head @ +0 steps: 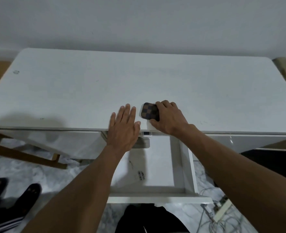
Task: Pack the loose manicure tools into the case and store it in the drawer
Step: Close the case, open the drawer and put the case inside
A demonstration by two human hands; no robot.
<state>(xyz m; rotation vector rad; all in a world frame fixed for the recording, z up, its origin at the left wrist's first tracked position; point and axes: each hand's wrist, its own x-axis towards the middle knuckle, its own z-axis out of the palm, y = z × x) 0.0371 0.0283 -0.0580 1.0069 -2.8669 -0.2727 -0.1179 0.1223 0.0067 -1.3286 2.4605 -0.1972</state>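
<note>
White desk [105, 81]; tangled cables [222, 221] on floor

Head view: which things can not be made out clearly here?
All in the head view.
The case: right part hidden under the right hand; contents not visible.
A small dark item in the drawer: too small and blurred to name.
The drawer's back: hidden by the desk top and the left hand.

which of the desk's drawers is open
The middle drawer, pulled out below the right hand gripping the checkered case; the left drawer front and the right drawer front sit shut under the desktop.
</note>
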